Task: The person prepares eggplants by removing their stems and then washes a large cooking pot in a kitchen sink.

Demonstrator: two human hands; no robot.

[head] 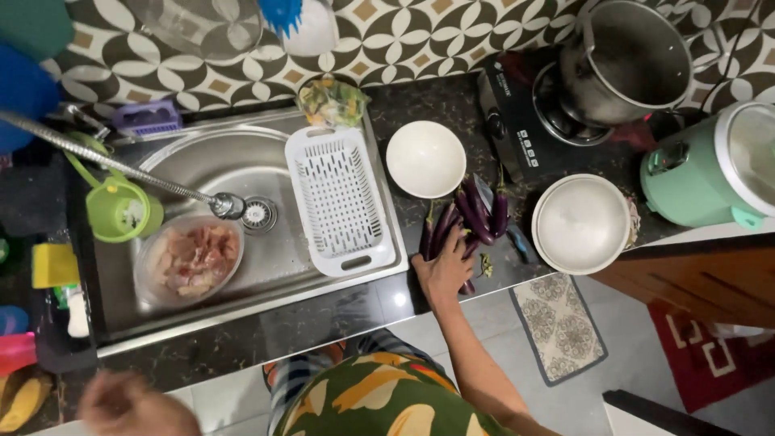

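1. Dim, warm indoor light falls from above; the dark countertop [339, 319] swallows most of it.
2. Glare glints on the steel sink [242, 153] and the pot [638, 60].
3. The left hand [133, 408] is motion-blurred; the right hand [444, 270] is sharper.
4. Wide-angle bending curves the edges.

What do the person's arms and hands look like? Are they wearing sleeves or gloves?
No gloves or rings show. The right hand and its forearm are bare, with no sleeve in sight. The left hand is blurred, so little can be told. The shirt is green with yellow and orange shapes.
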